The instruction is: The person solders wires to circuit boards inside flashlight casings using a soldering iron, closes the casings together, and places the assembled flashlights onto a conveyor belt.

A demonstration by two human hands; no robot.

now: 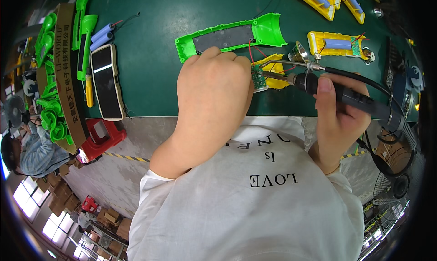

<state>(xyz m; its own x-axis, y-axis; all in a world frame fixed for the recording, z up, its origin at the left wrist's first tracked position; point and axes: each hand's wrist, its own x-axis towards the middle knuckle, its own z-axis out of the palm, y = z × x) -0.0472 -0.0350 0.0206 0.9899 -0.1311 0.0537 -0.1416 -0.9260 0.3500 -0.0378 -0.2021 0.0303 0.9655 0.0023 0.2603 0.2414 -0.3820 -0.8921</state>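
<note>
My right hand (339, 108) is wrapped round the black handle of a soldering iron (355, 99), which has a metal solder feed tube (277, 62) clamped along it. The iron's tip reaches a small green circuit board (260, 80) with red wires. My left hand (214, 81) is closed at the board's left edge and holds it; the fingertips are hidden under the hand. Beneath and right of the board is a yellow plastic piece (278, 81). Just beyond my left hand lies a green half-shell casing (268, 30) with a dark panel inside.
A yellow casing with a blue battery (337, 44) and a shiny reflector (299, 53) lie at the right. Leftward are a phone (107, 81), blue batteries (102, 37), a yellow-handled screwdriver (89, 92) and a cardboard box (70, 79) beside green casings. A red lamp (102, 138) stands by the table's edge.
</note>
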